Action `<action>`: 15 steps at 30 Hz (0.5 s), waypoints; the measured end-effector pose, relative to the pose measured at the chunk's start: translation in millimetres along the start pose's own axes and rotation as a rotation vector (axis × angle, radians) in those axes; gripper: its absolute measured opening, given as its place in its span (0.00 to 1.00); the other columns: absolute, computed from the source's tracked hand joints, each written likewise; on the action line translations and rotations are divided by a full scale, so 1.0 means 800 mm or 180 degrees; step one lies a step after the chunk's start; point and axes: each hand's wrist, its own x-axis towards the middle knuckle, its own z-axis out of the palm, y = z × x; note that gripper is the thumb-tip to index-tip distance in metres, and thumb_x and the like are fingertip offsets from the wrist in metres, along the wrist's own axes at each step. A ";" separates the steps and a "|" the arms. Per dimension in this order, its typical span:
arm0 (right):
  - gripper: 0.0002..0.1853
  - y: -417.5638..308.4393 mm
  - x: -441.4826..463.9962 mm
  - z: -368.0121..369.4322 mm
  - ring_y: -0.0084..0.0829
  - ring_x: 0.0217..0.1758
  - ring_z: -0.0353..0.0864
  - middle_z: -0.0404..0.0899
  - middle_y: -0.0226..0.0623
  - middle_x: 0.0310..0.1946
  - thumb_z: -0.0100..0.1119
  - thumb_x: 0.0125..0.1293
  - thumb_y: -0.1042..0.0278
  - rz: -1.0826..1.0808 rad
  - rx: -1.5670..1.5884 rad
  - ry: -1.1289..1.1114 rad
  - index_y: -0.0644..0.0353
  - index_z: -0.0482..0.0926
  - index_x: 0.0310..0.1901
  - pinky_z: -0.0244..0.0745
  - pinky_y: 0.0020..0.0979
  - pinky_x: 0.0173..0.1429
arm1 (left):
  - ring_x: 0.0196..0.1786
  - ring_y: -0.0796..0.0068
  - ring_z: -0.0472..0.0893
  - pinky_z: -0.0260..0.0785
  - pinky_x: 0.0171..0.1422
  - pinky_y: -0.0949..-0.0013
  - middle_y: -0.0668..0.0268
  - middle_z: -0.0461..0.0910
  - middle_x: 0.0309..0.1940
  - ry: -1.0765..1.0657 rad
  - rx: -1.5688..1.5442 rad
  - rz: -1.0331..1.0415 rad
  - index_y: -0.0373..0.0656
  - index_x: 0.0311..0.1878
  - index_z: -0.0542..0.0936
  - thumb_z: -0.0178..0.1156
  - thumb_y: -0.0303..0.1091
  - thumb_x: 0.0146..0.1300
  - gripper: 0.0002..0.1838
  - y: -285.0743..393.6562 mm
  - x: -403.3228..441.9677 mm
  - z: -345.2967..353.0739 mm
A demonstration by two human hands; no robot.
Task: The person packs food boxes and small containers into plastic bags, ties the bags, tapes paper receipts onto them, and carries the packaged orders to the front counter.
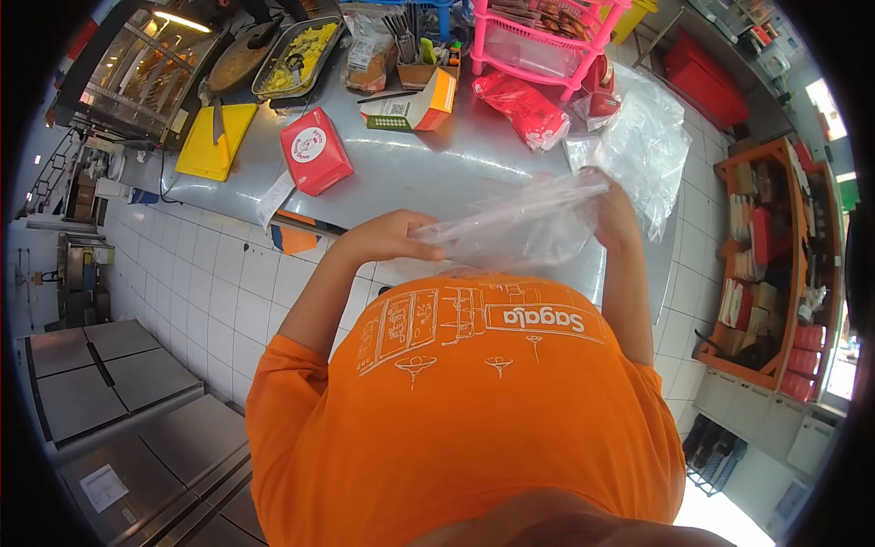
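Observation:
A clear plastic bag (519, 228) stretches between my two hands, just above the front edge of the steel table. Its left end is pinched by my left hand (394, 237), thumb against fingers. My right hand (612, 211) is closed on the bag's upper right side; part of its grip is hidden by the plastic. On the table to the left lies a red food box (315, 152) with a round white logo, and a paper slip (275, 199) is beside it. More clear plastic bags (645, 137) lie to the right of my right hand.
Further back are a yellow cutting board (215, 141) with a knife (220, 134), a tray of yellow food (299, 60), an open carton (415, 102), red packaging (519, 108) and a pink rack (538, 50). An orange shelf (761, 264) stands right.

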 end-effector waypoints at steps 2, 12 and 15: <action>0.15 0.005 -0.014 -0.009 0.25 0.37 0.77 0.77 0.32 0.38 0.54 0.59 0.76 0.0674 0.0601 -0.0013 0.60 0.75 0.50 0.76 0.30 0.38 | 0.35 0.80 0.75 0.68 0.41 0.75 0.69 0.78 0.34 -0.0216 -0.0222 0.0124 0.41 0.56 0.75 0.60 0.41 0.62 0.22 -0.025 0.003 -0.003; 0.13 0.044 -0.023 -0.013 0.36 0.44 0.81 0.80 0.38 0.42 0.57 0.56 0.76 -0.0565 -0.3762 0.0572 0.63 0.77 0.45 0.74 0.35 0.49 | 0.40 0.65 0.81 0.73 0.48 0.62 0.59 0.81 0.35 0.1862 -0.2169 0.0277 0.38 0.47 0.77 0.64 0.52 0.58 0.25 -0.023 0.011 0.014; 0.13 0.052 -0.007 -0.023 0.34 0.42 0.81 0.80 0.39 0.40 0.53 0.61 0.77 0.0453 0.0449 0.0712 0.65 0.75 0.47 0.75 0.33 0.45 | 0.39 0.62 0.82 0.73 0.45 0.63 0.54 0.82 0.33 0.2178 0.0484 -0.0140 0.35 0.45 0.78 0.62 0.50 0.58 0.25 -0.026 0.020 0.019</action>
